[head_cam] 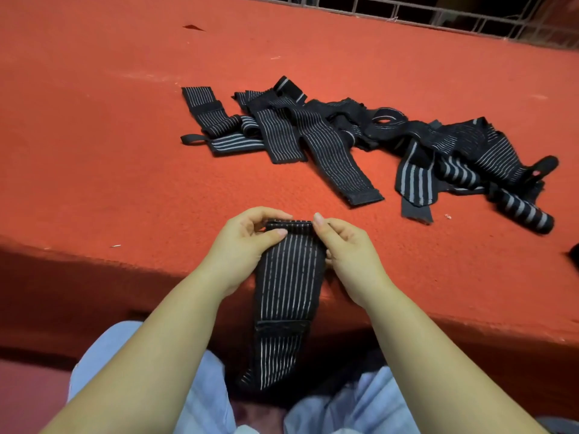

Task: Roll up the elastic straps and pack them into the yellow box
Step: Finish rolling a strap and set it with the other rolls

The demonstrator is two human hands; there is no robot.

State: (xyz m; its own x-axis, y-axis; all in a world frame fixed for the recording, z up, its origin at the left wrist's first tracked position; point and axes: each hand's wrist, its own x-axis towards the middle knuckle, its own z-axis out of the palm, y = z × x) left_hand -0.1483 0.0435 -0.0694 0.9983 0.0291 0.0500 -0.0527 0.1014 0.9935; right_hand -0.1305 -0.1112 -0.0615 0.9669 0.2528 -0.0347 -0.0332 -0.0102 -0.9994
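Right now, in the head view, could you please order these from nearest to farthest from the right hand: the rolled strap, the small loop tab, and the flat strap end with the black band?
1. Flat strap end, just ahead.
2. Rolled strap, far right.
3. Small loop tab, far left.

Held strap (288, 270) unrolled; rest (360, 136) piled.
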